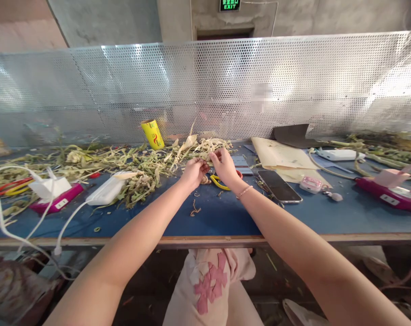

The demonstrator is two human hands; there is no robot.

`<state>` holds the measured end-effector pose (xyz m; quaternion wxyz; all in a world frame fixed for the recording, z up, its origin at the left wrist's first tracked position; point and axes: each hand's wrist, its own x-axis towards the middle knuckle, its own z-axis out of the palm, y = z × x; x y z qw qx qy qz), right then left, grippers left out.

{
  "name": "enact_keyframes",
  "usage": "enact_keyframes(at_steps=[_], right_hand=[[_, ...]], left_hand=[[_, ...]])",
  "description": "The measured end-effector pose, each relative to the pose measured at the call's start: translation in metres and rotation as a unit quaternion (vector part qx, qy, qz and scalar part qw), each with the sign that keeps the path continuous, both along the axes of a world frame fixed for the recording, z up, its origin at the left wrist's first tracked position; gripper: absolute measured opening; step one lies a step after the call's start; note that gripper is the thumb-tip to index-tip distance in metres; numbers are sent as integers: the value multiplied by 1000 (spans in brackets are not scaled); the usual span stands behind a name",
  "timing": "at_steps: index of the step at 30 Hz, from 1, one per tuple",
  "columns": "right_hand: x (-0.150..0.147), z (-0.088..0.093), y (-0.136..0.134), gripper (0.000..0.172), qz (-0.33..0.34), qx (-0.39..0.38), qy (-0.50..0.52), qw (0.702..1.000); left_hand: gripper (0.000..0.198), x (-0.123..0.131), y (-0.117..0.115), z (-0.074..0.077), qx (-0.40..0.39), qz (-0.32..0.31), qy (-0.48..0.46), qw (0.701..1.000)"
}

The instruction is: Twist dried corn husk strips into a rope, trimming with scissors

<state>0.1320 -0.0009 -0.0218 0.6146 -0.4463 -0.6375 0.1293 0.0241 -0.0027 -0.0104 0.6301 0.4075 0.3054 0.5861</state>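
Observation:
My left hand (194, 172) and my right hand (225, 166) meet over the front edge of a pile of dried plant trimmings (151, 170). Both have their fingers curled in a pinch, tips almost touching; whatever is between them is too small or hidden to make out. Below my right hand lies a tool with yellow and red handles (221, 183), partly covered by the hand and wrist. A few dry brown scraps (194, 209) are scattered on the blue tabletop (178, 222) in front of my hands.
A yellow cardboard tube (153, 134) stands tilted behind the pile. To the right are a phone (280, 186), brown paper (282, 156) and a pink earphone case (310, 184). Magenta power strips (58, 199) with white cables sit at both sides. A perforated metal screen (178, 90) closes the back.

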Motion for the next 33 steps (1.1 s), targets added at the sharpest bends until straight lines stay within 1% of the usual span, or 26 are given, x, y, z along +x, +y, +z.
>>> enact_keyframes(at_steps=[2,6,12,17,20,22,24,26,30,33], right_hand=[[0,-1,-2,17,-8,-3,-18,1000],[1,-1,-6,16,9,-30,-40,999],[5,2,-7,16,-12,-20,-80,997],[6,6,-9,16,-24,-11,-83,996],[4,5,-10,18,-28,-7,-94,995],[3,4,-10,20,-35,-18,-111,993],[2,3,-10,23,-44,-25,-133,990],[3,3,-10,24,-54,-17,-154,986],[10,6,-8,23,-69,24,-196,978],[13,7,-8,21,-67,33,-202,977]], left_hand=[[20,1,0,-1,5,-9,3,1000],[19,2,0,-3,18,-8,28,999],[22,4,0,-2,43,-1,70,997],[23,3,-1,0,52,-9,91,994],[22,3,-1,-1,75,5,95,993],[22,4,-1,-2,74,19,88,993],[22,6,-2,-2,66,18,71,995],[22,8,-5,-1,49,1,46,998],[20,10,-14,4,4,-41,-14,999],[22,10,-18,8,-18,-58,-39,997]])
